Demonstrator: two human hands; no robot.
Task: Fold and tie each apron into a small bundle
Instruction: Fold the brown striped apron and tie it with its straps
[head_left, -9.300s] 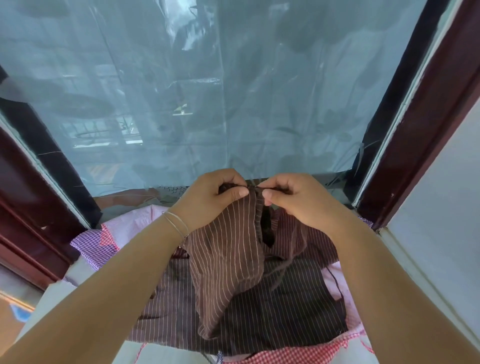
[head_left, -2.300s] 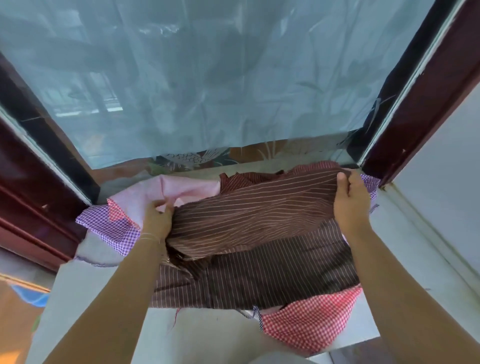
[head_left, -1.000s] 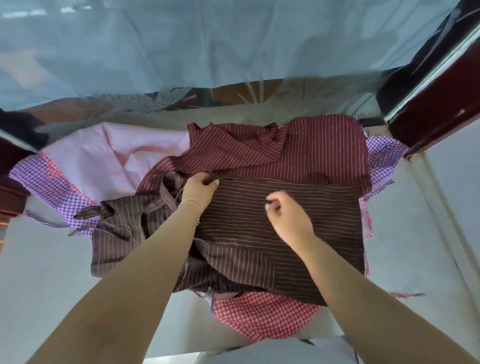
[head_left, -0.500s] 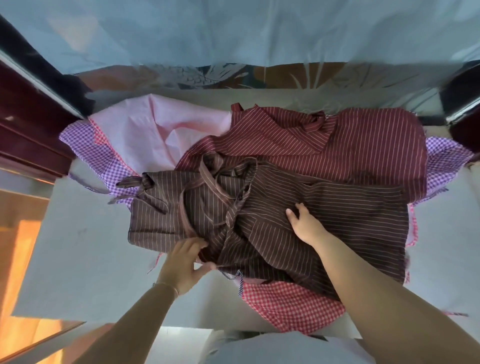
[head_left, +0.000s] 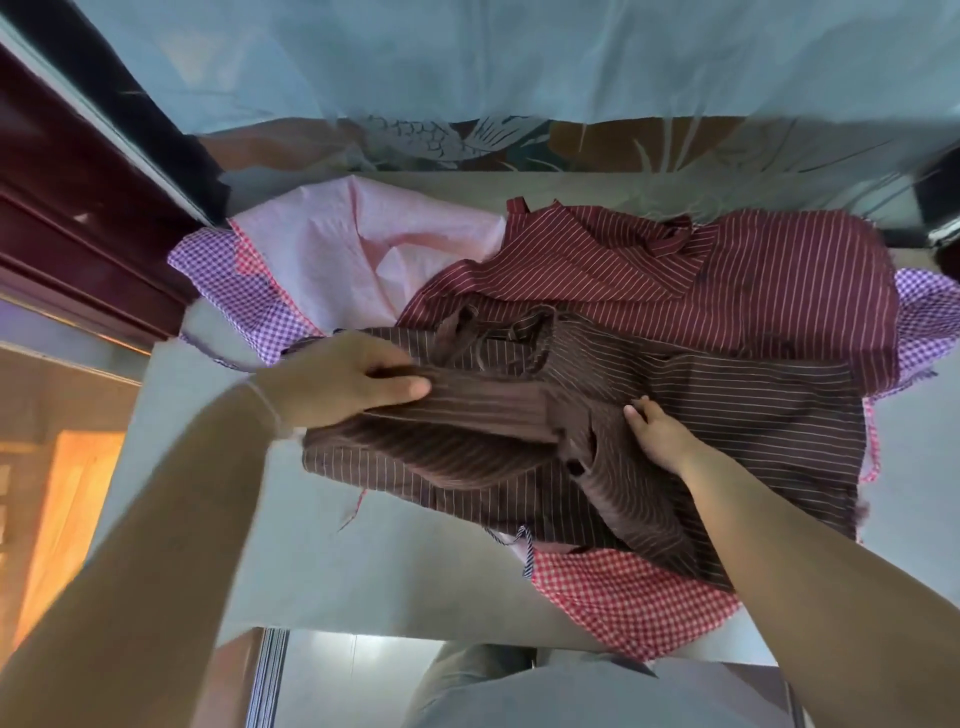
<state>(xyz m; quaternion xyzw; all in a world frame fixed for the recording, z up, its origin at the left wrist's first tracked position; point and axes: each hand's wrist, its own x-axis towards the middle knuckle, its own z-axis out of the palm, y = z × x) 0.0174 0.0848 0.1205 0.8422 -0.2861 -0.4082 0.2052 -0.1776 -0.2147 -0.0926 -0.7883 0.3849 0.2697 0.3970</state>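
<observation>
- Left hand (head_left: 343, 376): motion blur is smearing it; its fingertips are tucking under a fold of the brown striped apron (head_left: 701, 415), so can't see them.
- Right hand (head_left: 657, 434): palm is hiding against the cloth.
- Brown apron is covering most of the red check apron (head_left: 628, 597) & pink apron (head_left: 363, 249).
- Both forearms are running off the btm edge.
- Purple check cloth (head_left: 930, 317) is getting cut by the right edge.

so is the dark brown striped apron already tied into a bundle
No, the dark brown striped apron lies spread out, with the left hand gripping a fold.
</observation>
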